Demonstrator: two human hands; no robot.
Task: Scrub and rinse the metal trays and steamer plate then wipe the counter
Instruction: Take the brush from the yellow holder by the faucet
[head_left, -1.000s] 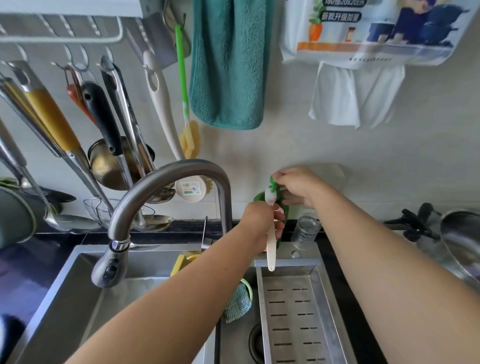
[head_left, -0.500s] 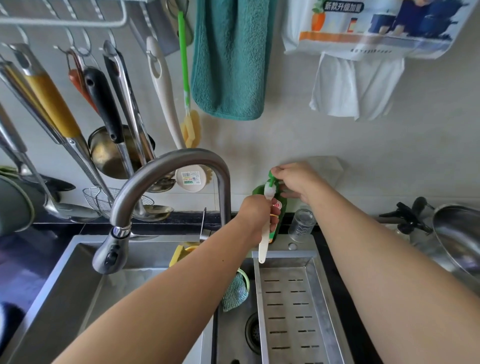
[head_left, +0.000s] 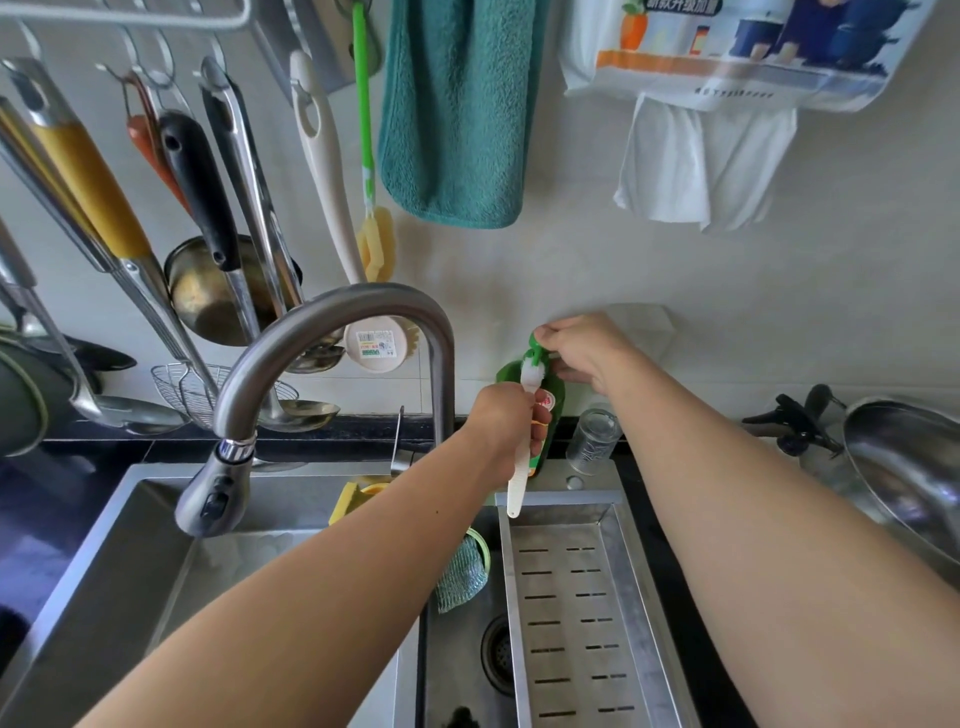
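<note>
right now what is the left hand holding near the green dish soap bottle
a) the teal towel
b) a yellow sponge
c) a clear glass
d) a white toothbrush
d: the left hand grips a white toothbrush, its bristles raised to the green dish soap bottle, whose top the right hand pinches.

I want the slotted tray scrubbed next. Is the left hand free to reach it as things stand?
Probably yes. The left hand grips a white brush just above the tray, with nothing between them, though it can't grasp the tray while holding the brush.
</note>
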